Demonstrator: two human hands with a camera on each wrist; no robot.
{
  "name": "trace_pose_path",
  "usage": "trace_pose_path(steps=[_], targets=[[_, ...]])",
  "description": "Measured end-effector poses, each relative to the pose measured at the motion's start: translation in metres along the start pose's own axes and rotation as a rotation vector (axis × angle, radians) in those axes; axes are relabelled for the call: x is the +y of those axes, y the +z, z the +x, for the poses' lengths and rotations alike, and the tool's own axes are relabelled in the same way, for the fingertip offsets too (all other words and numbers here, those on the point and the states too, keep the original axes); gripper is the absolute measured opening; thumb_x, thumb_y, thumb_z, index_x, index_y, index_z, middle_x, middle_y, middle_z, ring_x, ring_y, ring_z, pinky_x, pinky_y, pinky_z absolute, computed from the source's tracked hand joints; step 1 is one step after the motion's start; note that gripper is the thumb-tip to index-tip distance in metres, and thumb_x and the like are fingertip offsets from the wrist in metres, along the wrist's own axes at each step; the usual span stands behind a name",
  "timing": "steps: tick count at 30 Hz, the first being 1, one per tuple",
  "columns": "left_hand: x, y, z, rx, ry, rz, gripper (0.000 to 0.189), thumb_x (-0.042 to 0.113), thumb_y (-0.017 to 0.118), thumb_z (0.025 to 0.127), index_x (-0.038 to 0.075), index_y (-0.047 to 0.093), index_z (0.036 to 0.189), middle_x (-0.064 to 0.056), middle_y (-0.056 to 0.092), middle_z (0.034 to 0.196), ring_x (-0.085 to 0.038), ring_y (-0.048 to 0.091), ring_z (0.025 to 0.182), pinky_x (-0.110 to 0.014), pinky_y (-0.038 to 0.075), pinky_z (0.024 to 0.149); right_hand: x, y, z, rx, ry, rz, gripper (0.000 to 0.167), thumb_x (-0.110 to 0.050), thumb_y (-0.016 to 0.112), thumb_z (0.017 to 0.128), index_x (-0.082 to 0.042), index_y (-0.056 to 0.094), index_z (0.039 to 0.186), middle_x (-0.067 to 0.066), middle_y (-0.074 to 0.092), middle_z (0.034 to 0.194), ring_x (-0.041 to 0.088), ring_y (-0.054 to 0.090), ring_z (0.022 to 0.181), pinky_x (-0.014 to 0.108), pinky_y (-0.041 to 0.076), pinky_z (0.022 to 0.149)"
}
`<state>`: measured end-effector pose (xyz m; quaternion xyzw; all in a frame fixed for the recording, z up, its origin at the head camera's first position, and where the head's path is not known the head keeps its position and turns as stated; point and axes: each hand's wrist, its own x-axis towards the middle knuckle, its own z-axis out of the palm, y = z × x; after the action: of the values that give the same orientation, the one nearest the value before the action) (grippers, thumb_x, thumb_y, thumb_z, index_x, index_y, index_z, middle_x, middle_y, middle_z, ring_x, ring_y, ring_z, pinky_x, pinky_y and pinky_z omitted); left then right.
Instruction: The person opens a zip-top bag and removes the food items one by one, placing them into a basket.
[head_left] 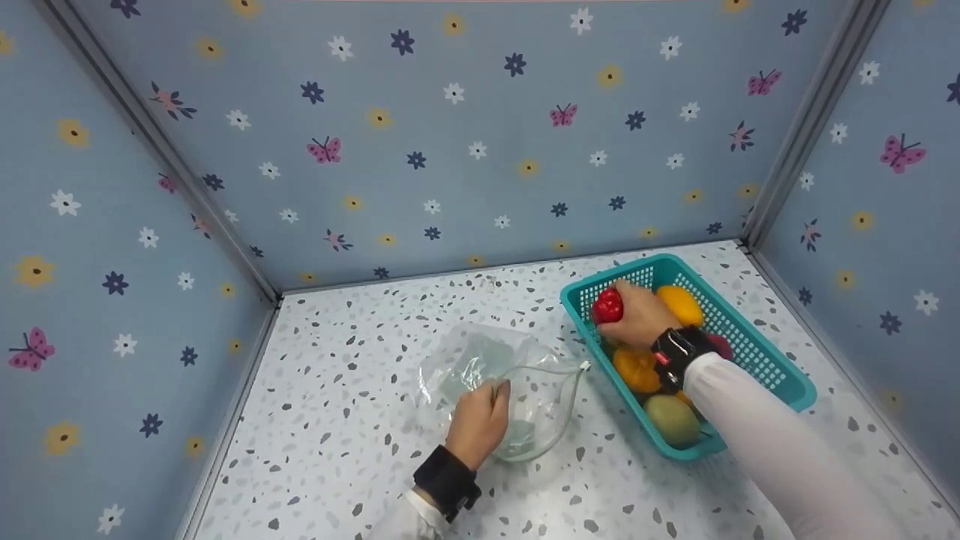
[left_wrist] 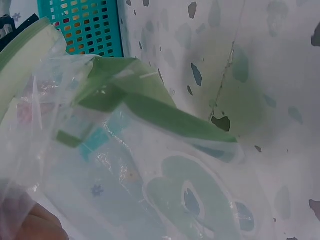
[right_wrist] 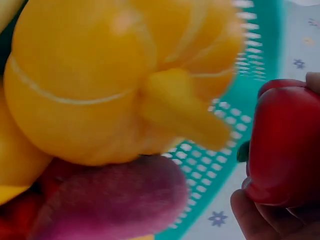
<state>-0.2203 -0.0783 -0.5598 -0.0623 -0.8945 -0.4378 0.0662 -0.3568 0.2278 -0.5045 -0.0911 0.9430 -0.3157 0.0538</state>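
In the head view my right hand (head_left: 641, 319) grips a red bell pepper (head_left: 607, 306) at the far left part of the teal basket (head_left: 804, 391). The right wrist view shows the pepper (right_wrist: 287, 145) up close, with fingers on it and a bit of green stem. My left hand (head_left: 478, 424) pinches the edge of a clear plastic bag (head_left: 480, 364) on the table. The bag's pale green rim makes an open loop, with a small white piece at its right. In the left wrist view green patterns show on the bag (left_wrist: 190, 195).
An orange pumpkin (right_wrist: 100, 60) and a purple-red, sweet-potato-like piece (right_wrist: 125, 195) lie in the basket. A yellow piece (head_left: 680, 305) and a green round one (head_left: 673, 420) are there too. Flower-patterned panels (head_left: 480, 135) enclose the speckled table (head_left: 322, 420).
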Motion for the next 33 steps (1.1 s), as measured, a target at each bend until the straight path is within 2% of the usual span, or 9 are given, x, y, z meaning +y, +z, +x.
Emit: trace_pose_path(steps=[5, 10, 14, 24, 33], targets=[[0.000, 0.000, 0.000, 0.014, 0.019, 0.012, 0.043, 0.025, 0.052, 0.115, 0.018, 0.046, 0.073, 0.010, 0.035, 0.063, -0.007, 0.036, 0.056, -0.026, 0.031, 0.055, 0.007, 0.008, 0.005, 0.003, 0.031, -0.082, 0.075, -0.028, 0.081, 0.096, -0.001, 0.041, 0.153, 0.027, 0.059, 0.146, 0.045, 0.061, 0.129, 0.064, 0.050, 0.115], [-0.002, 0.000, -0.001, 0.023, 0.040, 0.059, 0.043, 0.025, 0.053, 0.115, 0.018, 0.046, 0.072, 0.011, 0.034, 0.062, -0.008, 0.036, 0.056, -0.026, 0.031, 0.055, 0.009, 0.014, 0.007, -0.038, 0.058, -0.135, 0.078, -0.034, 0.078, 0.099, -0.001, 0.038, 0.157, 0.025, 0.056, 0.149, 0.044, 0.058, 0.130, 0.063, 0.048, 0.117], [-0.005, -0.002, -0.003, 0.008, 0.055, 0.119, 0.045, 0.028, 0.052, 0.115, 0.019, 0.045, 0.071, 0.011, 0.034, 0.060, -0.008, 0.036, 0.054, -0.027, 0.031, 0.054, 0.009, 0.019, 0.008, -0.054, 0.045, -0.162, 0.078, -0.032, 0.077, 0.099, -0.001, 0.037, 0.157, 0.026, 0.058, 0.148, 0.044, 0.062, 0.128, 0.063, 0.050, 0.116], [-0.011, -0.010, -0.004, -0.009, 0.137, 0.213, 0.043, 0.029, 0.058, 0.113, 0.018, 0.046, 0.073, 0.012, 0.033, 0.060, -0.007, 0.035, 0.053, -0.027, 0.030, 0.053, 0.014, 0.030, 0.011, -0.011, -0.010, -0.189, 0.078, -0.025, 0.081, 0.096, 0.006, 0.041, 0.155, 0.031, 0.057, 0.145, 0.048, 0.062, 0.128, 0.064, 0.049, 0.115], [-0.022, -0.028, -0.001, 0.003, 0.196, 0.337, 0.037, 0.027, 0.061, 0.112, 0.016, 0.050, 0.078, 0.010, 0.034, 0.060, -0.009, 0.035, 0.052, -0.028, 0.029, 0.051, 0.011, 0.029, 0.013, -0.067, -0.006, -0.183, 0.083, -0.018, 0.081, 0.096, 0.003, 0.036, 0.162, 0.031, 0.052, 0.156, 0.048, 0.056, 0.137, 0.065, 0.044, 0.120]])
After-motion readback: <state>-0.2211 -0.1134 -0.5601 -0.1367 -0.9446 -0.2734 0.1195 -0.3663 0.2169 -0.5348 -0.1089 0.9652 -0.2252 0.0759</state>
